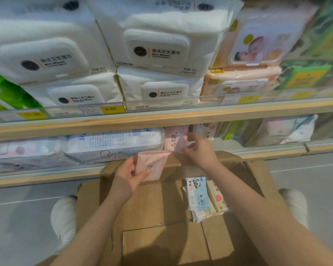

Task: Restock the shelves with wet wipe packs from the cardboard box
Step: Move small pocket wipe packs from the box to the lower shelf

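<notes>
Left hand (129, 174) and right hand (197, 149) pinch pink-and-white, crinkly wet wipe pack (153, 166) above cardboard box (161, 208).

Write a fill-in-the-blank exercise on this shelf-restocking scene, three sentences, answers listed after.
1. The left hand grips a soft ____ wet wipe pack.
2. The open brown cardboard box sits on the floor between two white ____.
3. The yellow price tag under the white lidded wipe packs reads ____.

Missing words: pink; shoes; 8.90
</notes>
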`<state>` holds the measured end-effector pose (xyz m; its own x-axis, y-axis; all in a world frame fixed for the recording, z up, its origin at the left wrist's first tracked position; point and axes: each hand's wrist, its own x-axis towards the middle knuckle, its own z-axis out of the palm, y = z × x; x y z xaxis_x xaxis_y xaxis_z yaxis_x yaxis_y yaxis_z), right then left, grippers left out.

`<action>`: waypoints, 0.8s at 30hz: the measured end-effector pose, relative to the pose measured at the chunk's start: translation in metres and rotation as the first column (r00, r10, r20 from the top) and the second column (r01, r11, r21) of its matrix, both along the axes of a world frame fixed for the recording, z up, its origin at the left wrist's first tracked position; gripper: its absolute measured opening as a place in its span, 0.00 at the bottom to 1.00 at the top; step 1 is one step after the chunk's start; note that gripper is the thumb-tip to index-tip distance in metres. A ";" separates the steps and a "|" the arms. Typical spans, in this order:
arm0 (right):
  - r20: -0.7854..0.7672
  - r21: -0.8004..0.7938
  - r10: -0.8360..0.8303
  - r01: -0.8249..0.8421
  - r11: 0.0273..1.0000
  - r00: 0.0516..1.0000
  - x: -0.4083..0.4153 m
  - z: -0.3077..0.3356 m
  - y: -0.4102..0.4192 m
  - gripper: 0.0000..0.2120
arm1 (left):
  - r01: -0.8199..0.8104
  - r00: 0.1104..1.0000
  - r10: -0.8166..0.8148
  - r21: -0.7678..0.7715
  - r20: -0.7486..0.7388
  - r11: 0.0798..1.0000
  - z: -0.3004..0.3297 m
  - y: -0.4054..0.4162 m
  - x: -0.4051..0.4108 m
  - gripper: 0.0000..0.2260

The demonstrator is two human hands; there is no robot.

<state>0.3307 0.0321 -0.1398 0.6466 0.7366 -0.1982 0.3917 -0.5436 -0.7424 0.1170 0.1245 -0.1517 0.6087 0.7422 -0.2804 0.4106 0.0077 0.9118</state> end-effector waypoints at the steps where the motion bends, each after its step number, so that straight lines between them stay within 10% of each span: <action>1: -0.029 0.041 0.081 -0.080 0.996 0.996 -0.006 0.009 -0.013 0.22 | -0.022 0.999 0.023 -0.034 0.034 0.999 0.007 -0.004 0.007 0.15; 5: -0.267 0.174 0.335 -0.297 0.939 0.904 -0.028 0.023 -0.055 0.23 | 0.020 0.993 -0.016 -0.033 0.117 0.999 0.030 -0.028 0.033 0.14; 10: -0.210 0.178 0.100 -0.062 0.982 0.973 -0.021 0.031 -0.069 0.07 | 0.106 0.987 -0.110 0.037 0.121 0.994 0.037 -0.047 0.048 0.14; 13: -0.055 0.154 0.027 -0.018 0.988 0.998 -0.008 0.041 -0.062 0.05 | 0.235 0.967 -0.180 0.355 -0.181 0.905 0.018 -0.023 0.031 0.21; 16: 0.004 0.147 -0.006 0.005 0.989 1.000 0.007 0.038 -0.038 0.07 | 0.610 0.733 -0.224 0.475 -0.643 0.634 -0.017 -0.005 0.003 0.35; 24: 0.043 -0.263 -0.041 0.051 0.964 0.998 0.014 -0.026 0.032 0.11 | 0.586 0.771 -0.158 0.588 -0.618 0.558 -0.047 0.001 -0.003 0.37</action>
<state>0.3445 0.0644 -0.1657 0.6890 0.6310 -0.3564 0.3864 -0.7359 -0.5559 0.1140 0.1259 -0.1985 0.8332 0.5463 -0.0856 0.5502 -0.8036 0.2270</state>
